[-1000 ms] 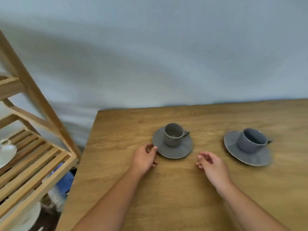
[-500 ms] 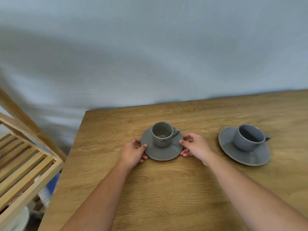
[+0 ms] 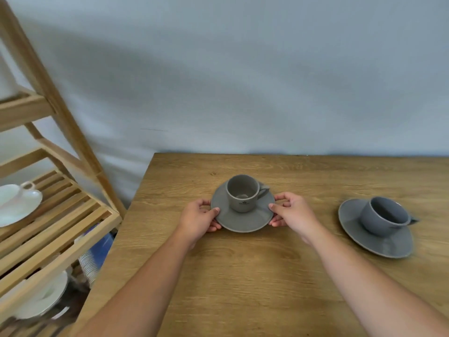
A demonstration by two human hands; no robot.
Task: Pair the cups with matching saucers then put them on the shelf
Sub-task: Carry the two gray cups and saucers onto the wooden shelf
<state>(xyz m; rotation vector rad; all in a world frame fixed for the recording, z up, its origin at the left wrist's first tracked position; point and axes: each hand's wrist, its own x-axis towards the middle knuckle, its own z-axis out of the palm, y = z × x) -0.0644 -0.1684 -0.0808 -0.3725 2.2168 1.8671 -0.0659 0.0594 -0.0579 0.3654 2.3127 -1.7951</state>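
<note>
A grey-brown cup (image 3: 243, 193) stands upright on a matching saucer (image 3: 245, 221) near the middle of the wooden table (image 3: 255, 283). My left hand (image 3: 198, 220) grips the saucer's left rim and my right hand (image 3: 292, 212) grips its right rim, thumbs on top. To the right, a blue-grey cup (image 3: 384, 216) sits on its blue-grey saucer (image 3: 359, 234), untouched. The wooden shelf (image 3: 60, 229) stands to the left of the table, with a white cup (image 3: 14, 194) on a white saucer (image 3: 21, 210) on one slatted level.
A lower shelf level holds a white plate (image 3: 46, 297). Below the shelf, beside the table's left edge, lie a blue object (image 3: 102, 244) and a stack of ribbed white cups (image 3: 87, 263). A grey wall runs behind the table.
Both hands have closed in on the grey-brown saucer and now grip its two rims. The view has swung left, bringing more of the shelf into sight.
</note>
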